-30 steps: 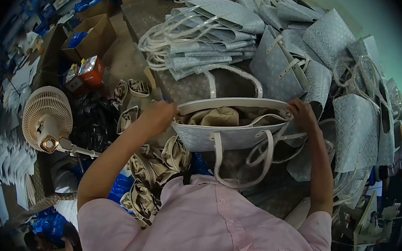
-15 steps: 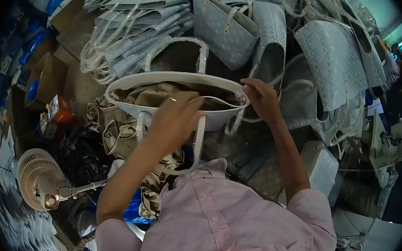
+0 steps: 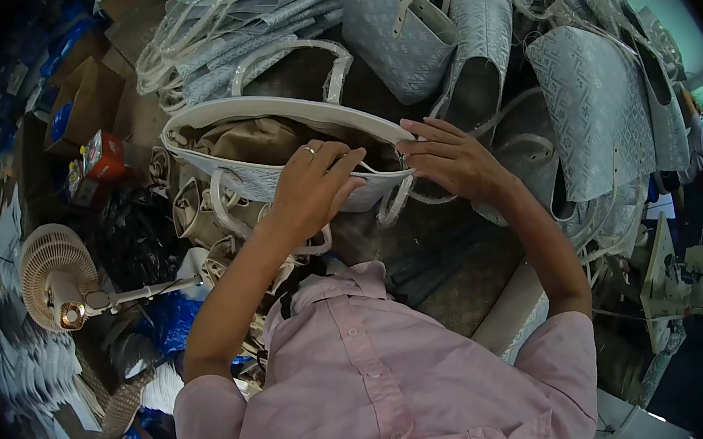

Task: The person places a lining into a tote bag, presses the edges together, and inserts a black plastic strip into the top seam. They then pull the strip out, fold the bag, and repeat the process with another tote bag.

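A pale grey patterned tote bag [image 3: 258, 173] with a cream rim stands with its mouth toward me. Tan lining shows inside, and clear wrap covers its handles. My left hand [image 3: 314, 181], a ring on one finger, is closed over the near rim, right of the middle. At the bag's right corner, my right hand [image 3: 451, 159] grips the rim end, fingers laid over the top edge. Its thumb is hidden. One handle [image 3: 293, 51] stands up behind the bag; the other hangs down in front.
Flat bag bodies [image 3: 258, 42] are stacked behind on the left. More patterned bags [image 3: 595, 111] crowd the back and right. A fan [image 3: 56, 273], a black plastic bag [image 3: 138, 248] and a red box [image 3: 103, 159] stand at left. At far right sits a sewing machine [image 3: 695, 267].
The tote bag has shifted slightly left and up in view. My left hand has come out from over the mouth to the near rim. My right hand has closed onto the right corner.
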### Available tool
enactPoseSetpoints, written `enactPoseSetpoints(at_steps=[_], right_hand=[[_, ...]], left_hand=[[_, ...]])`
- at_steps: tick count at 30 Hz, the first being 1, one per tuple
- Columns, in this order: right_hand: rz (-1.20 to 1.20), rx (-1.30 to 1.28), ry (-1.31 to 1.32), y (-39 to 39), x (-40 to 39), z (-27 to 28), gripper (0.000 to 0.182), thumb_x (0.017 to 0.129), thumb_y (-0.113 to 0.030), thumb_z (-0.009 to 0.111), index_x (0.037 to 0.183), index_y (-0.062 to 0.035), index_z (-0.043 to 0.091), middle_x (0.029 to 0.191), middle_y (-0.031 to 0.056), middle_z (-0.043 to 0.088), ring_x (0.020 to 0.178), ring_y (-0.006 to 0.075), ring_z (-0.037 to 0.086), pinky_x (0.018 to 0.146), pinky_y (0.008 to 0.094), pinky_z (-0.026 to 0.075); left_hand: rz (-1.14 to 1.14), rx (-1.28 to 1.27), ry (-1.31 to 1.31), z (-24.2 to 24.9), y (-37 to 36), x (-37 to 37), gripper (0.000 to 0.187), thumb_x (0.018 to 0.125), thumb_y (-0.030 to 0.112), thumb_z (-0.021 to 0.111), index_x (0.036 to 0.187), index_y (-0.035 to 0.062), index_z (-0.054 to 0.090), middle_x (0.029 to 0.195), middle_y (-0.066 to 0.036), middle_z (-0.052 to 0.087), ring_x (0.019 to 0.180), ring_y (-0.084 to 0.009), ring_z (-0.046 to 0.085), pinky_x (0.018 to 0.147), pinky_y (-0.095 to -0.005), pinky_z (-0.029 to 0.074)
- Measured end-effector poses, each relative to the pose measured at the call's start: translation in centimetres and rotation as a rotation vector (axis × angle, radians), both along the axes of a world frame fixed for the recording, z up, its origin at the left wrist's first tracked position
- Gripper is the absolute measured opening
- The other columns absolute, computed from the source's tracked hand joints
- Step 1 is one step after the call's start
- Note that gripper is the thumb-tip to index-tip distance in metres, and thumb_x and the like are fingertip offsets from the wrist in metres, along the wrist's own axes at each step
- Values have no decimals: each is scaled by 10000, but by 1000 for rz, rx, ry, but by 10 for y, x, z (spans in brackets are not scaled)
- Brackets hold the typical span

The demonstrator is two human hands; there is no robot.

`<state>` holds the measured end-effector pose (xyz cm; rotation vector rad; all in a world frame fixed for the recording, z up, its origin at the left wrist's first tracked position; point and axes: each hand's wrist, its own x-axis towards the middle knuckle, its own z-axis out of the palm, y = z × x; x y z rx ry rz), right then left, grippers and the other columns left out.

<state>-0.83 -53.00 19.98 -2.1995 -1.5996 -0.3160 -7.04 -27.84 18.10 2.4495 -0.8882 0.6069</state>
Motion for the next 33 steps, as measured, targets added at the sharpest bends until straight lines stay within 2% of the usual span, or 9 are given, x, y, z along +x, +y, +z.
enactPoseSetpoints(at_steps=[4, 7, 11, 17, 25, 28, 32, 33], right_hand=[[98, 74, 13, -1, 13, -10, 163, 732, -88, 647, 875, -29, 598, 995, 51, 594, 1164, 273, 474, 898, 397, 441], [112, 135, 73, 0, 13, -14, 141, 734, -76, 640, 853, -17, 593, 943, 62, 589, 1128, 276, 498, 849, 367, 469], [79, 146, 62, -3, 16, -15, 143, 729, -72, 641, 849, -11, 590, 935, 63, 591, 1126, 273, 503, 830, 347, 480], [16, 196, 84, -5, 12, -18, 150, 722, -78, 643, 844, -11, 588, 921, 65, 588, 1119, 266, 509, 820, 344, 484], [17, 202, 64, -1, 17, -18, 157, 726, -75, 636, 858, -5, 592, 915, 66, 591, 1112, 262, 515, 833, 345, 482], [15, 208, 73, -1, 19, -19, 165, 722, -73, 640, 864, -3, 595, 927, 69, 593, 1113, 262, 515, 835, 344, 482], [3, 210, 86, -3, 20, -20, 171, 713, -62, 648, 866, -4, 599, 928, 73, 594, 1115, 266, 516, 838, 348, 483], [-10, 190, 111, -4, 18, -17, 178, 707, -46, 660, 867, 9, 607, 949, 88, 602, 1112, 271, 520, 848, 358, 477]], left_hand=[[62, -58, 95, 7, -4, -6, 400, 726, 194, 678, 1073, 30, 562, 940, -118, 561, 814, -294, 534, 679, -364, 437], [146, 59, 219, 16, -4, -5, 382, 730, 236, 677, 1042, 44, 569, 938, -122, 567, 834, -298, 546, 696, -367, 444], [108, 189, 344, 26, -8, 3, 371, 739, 266, 670, 1022, 49, 568, 926, -109, 573, 857, -294, 552, 715, -370, 451], [139, 91, 334, 14, -10, -4, 317, 747, 258, 674, 981, 58, 596, 898, -97, 602, 852, -294, 572, 699, -365, 462], [108, -8, 407, 21, -7, -1, 211, 725, 173, 693, 864, 30, 627, 827, -104, 615, 784, -297, 584, 680, -354, 461], [68, -18, 323, 15, -7, 0, 209, 759, 240, 644, 873, 67, 614, 790, -63, 575, 767, -260, 558, 634, -365, 447], [59, -45, 323, 11, -11, 1, 202, 758, 241, 645, 859, 69, 614, 792, -60, 576, 774, -249, 563, 633, -362, 447], [53, -38, 353, 12, -12, -1, 213, 745, 211, 666, 880, 53, 619, 820, -85, 595, 790, -274, 573, 667, -363, 455]])
